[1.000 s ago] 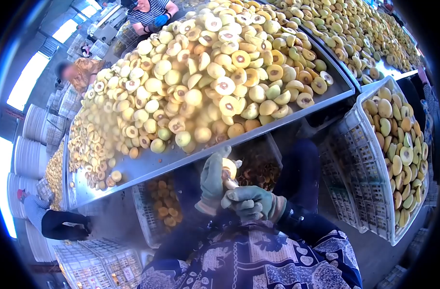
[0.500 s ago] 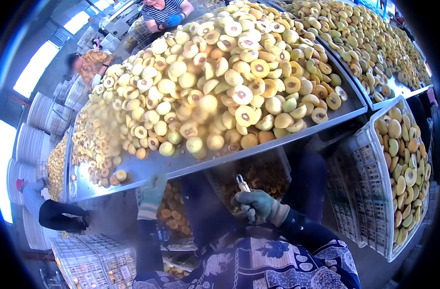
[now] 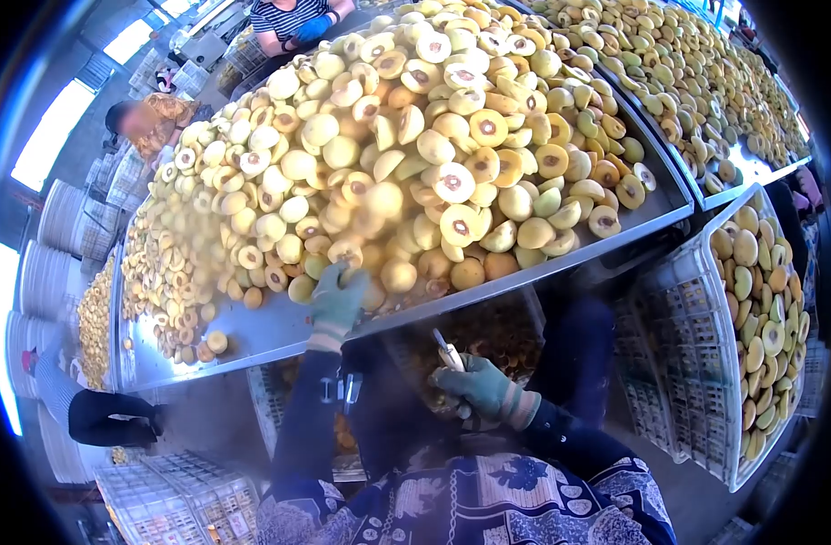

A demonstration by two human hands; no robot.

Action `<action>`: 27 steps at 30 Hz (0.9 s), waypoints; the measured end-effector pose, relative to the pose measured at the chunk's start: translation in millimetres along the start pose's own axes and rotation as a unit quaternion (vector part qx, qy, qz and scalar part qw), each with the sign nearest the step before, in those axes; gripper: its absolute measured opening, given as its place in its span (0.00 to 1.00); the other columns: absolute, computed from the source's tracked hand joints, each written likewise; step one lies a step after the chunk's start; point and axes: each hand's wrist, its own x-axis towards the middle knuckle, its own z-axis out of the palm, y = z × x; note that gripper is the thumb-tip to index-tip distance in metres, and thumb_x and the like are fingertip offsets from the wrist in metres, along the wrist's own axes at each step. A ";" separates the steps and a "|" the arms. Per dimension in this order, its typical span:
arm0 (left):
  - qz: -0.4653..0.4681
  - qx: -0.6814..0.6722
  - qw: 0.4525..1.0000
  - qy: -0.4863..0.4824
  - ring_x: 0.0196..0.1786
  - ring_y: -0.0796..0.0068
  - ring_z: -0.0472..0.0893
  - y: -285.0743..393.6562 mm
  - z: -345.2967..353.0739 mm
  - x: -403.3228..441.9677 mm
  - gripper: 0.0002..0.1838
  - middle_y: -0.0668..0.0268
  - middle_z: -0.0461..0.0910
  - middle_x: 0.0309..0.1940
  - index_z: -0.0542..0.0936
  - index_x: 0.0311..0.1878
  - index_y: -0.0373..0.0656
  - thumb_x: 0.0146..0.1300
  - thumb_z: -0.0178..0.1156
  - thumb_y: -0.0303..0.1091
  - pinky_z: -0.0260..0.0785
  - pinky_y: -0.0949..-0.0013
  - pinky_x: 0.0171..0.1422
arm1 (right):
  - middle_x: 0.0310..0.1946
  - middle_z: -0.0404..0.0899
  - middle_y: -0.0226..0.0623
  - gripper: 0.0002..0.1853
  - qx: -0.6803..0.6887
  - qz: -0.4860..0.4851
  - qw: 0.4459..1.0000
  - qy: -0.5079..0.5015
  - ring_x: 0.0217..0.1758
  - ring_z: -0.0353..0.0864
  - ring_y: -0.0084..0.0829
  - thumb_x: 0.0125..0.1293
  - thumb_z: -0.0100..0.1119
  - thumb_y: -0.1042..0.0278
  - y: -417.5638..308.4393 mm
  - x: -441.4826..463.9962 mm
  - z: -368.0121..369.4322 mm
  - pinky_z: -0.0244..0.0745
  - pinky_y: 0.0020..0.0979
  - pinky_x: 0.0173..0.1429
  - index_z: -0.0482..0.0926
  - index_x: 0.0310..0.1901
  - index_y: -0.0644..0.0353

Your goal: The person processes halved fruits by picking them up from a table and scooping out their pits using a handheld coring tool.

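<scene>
Halved yellow peaches [image 3: 453,183], many with brown pit centres, are heaped on a metal table [image 3: 252,341]. My gloved left hand [image 3: 336,304] reaches over the table's near edge into the front of the pile. Its fingers are spread and touch the peach halves there; part of the fruit is hidden behind them. My gloved right hand [image 3: 485,389] is closed round the pale handle of a pitting tool [image 3: 449,351], whose narrow metal tip points up. This hand stays below the table edge, above a container of peach pieces [image 3: 502,331] between my knees.
A white plastic crate [image 3: 724,381] full of peach halves leans at the right. More crates [image 3: 174,495] stand at lower left. Another heaped table [image 3: 679,82] lies at upper right. Co-workers stand beyond the pile [image 3: 297,27] and at the left [image 3: 97,409].
My left hand has moved up and right from the table's edge onto the front peaches. My right hand still grips the tool, which has turned slightly. The view has shifted a little.
</scene>
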 end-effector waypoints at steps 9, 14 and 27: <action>-0.077 -0.547 0.821 -0.144 0.45 0.55 0.82 56.8 14.2 -97.7 0.32 0.45 0.77 0.51 0.68 0.63 0.32 0.70 0.46 0.53 0.76 0.60 0.49 | 0.29 0.80 0.36 0.13 -0.251 -0.233 0.937 0.066 0.29 0.81 0.33 0.67 0.58 0.59 0.2 6.5 27.7 0.74 0.34 0.35 0.74 0.45 0.58; 0.098 -0.413 0.900 -0.093 0.58 0.59 0.77 82.1 37.2 -127.9 0.23 0.54 0.74 0.58 0.69 0.64 0.35 0.74 0.46 0.41 0.74 0.63 0.58 | 0.32 0.81 0.44 0.15 -0.312 -0.286 0.899 0.115 0.35 0.82 0.42 0.65 0.57 0.57 -7.2 -23.4 23.6 0.75 0.39 0.40 0.74 0.46 0.60; 0.061 -0.411 0.902 -0.112 0.48 0.63 0.81 83.3 51.1 -143.0 0.23 0.56 0.76 0.56 0.71 0.59 0.31 0.75 0.43 0.43 0.76 0.65 0.50 | 0.34 0.81 0.51 0.17 -0.471 -0.254 0.836 0.124 0.37 0.82 0.50 0.66 0.57 0.55 -10.4 -55.4 7.9 0.75 0.43 0.42 0.74 0.46 0.61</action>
